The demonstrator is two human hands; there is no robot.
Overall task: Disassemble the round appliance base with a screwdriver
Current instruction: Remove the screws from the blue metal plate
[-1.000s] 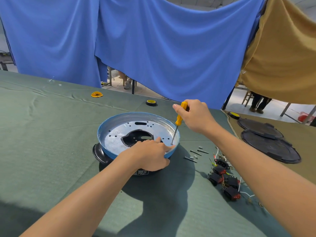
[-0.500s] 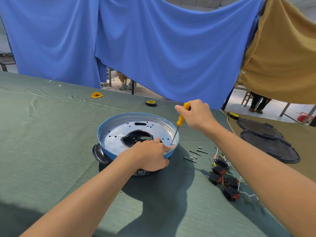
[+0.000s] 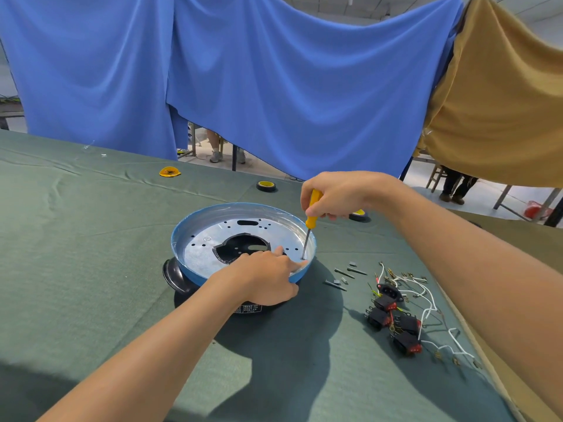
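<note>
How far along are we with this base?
Done: loose grey screws and black-and-red switches with white wires lie on the green cloth. In hand: the right hand holds the yellow-handled screwdriver tip-down on the silver metal plate near its right edge; the left hand grips the round blue appliance base. Left: that plate still sits inside.

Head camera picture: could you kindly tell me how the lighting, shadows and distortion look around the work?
Head view: bright, even light; the round appliance base throws a dark shadow on the green table cloth toward the camera; its metal plate has a mild sheen, no blinding glare; the screwdriver is sharp; wide-angle stretch shows toward the picture's edges.
</note>
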